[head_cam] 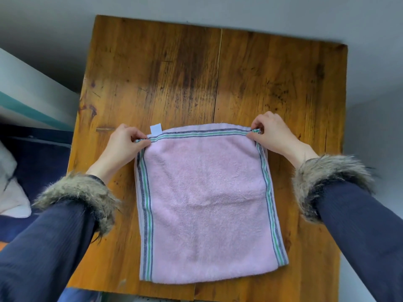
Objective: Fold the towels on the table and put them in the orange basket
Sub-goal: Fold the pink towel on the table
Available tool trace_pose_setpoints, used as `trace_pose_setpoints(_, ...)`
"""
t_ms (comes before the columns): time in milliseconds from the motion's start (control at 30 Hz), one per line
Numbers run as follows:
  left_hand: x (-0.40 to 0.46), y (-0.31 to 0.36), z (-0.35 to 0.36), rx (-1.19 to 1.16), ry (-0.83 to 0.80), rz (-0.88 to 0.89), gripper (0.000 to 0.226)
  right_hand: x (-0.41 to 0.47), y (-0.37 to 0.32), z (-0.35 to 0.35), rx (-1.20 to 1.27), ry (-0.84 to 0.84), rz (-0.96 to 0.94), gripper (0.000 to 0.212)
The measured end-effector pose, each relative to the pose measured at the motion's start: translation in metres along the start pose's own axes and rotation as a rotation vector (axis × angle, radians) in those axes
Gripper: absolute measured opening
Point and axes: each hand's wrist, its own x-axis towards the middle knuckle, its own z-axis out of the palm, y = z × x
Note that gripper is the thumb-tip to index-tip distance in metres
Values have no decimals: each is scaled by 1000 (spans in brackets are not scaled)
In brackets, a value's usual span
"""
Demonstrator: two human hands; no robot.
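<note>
A pink towel (205, 203) with green and dark stripes along its edges lies folded in half on the wooden table (174, 79), the fold toward me. A white label (156, 129) sticks out at its far left corner. My left hand (125, 144) pinches the far left corner of the towel. My right hand (272, 134) pinches the far right corner. Both corners rest at table level. A sliver of orange (2, 245) shows at the left edge, perhaps the basket.
The far half of the table is bare wood with a seam down the middle. To the left stand a dark blue seat (37, 162) with a white cloth (11, 192) on it and a white and teal surface (26, 99). Grey floor surrounds the table.
</note>
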Motion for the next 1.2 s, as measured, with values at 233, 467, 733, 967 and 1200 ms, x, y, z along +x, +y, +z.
trace_pose_setpoints(233, -1, -4, -10, -102, -34, -23, 9, -4, -7, -4, 212, -31, 113, 18)
trace_pose_setpoints(467, -18, -1, -24, -349, -16, -27, 10, -20, -12, -21, 402, 65, 174, 10)
trace_pose_setpoints(733, -49, 20, -74, -510, -12, 35, 12, -68, -31, -72, 575, 150, 186, 9)
trace_pose_setpoints(967, -64, 57, -140, -548, 93, 233, 10, -121, -69, -139, 600, 304, 115, 4)
trace_pose_setpoints(1200, -74, 89, -220, -583, 166, 426, 15, -162, -114, -196, 575, 487, -9, 12)
